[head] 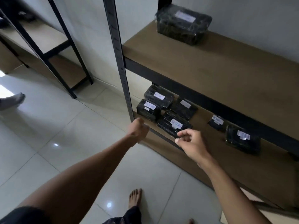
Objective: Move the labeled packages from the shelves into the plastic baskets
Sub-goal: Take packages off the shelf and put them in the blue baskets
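Several black wrapped packages with white labels lie on the low shelf [242,167]. The nearest package [174,125] sits at the shelf's front left, with others [148,109] behind it and two [242,139] further right. A larger package [182,24] rests on the upper shelf [218,65]. My left hand [139,129] is curled into a loose fist beside the shelf's grey post and holds nothing. My right hand [191,143] hovers at the shelf's front edge, fingers curled, just short of the nearest package. No basket is in view.
A grey slotted upright post [119,54] stands at the shelf's left corner. A second black-framed shelf unit [53,50] stands to the left by the wall. Another person's foot [13,101] shows at the left edge. My bare foot [135,198] is on the white tiled floor.
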